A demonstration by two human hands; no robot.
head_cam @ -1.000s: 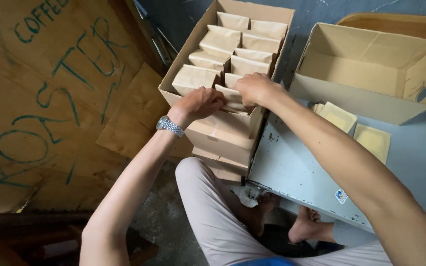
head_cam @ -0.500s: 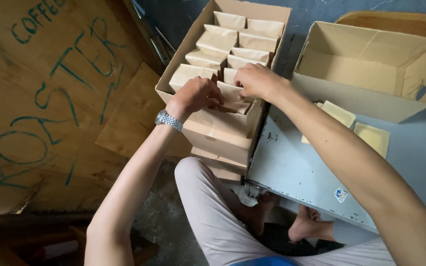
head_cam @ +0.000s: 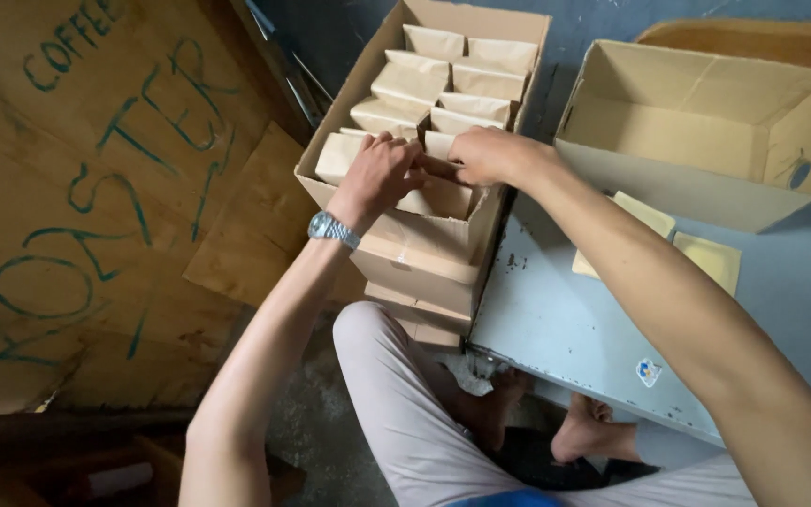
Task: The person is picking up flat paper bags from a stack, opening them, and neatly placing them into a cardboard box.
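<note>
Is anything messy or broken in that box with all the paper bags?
Nothing looks broken or spilled. The brown paper bags stand in tidy rows in the cardboard box. Only the nearest bag, between the left hand and right hand, leans a bit. Two yellow packets lie loose on the grey table.

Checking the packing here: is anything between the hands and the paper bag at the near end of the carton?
Nothing visible. The left hand and right hand both rest directly on the nearest brown paper bag in the tall carton, with no other thing between them. The other bags stand behind it.
</note>
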